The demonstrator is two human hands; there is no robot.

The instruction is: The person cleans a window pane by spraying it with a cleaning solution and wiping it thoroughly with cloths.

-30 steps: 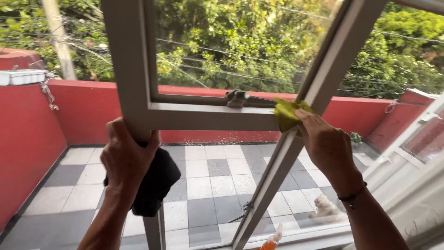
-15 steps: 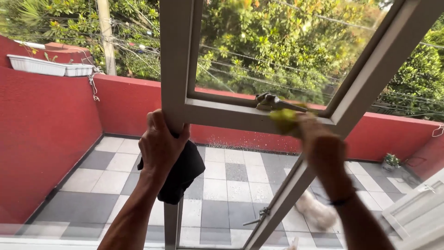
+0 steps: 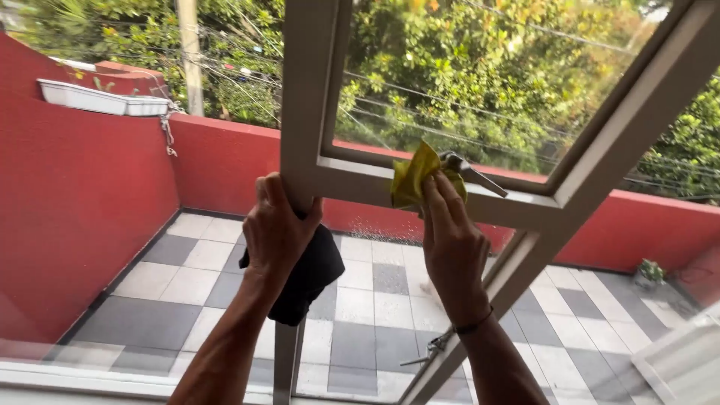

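Red balcony walls lie beyond the window frame (image 3: 360, 184). Left hand (image 3: 277, 229) grips its upright, fingers pinning a black cloth (image 3: 304, 277); right hand (image 3: 450, 240) presses a yellow cloth (image 3: 411, 178) on its crossbar beside the latch (image 3: 469, 171); wiping looks unfinished.

No pkgs, labels, signs or screens in view.
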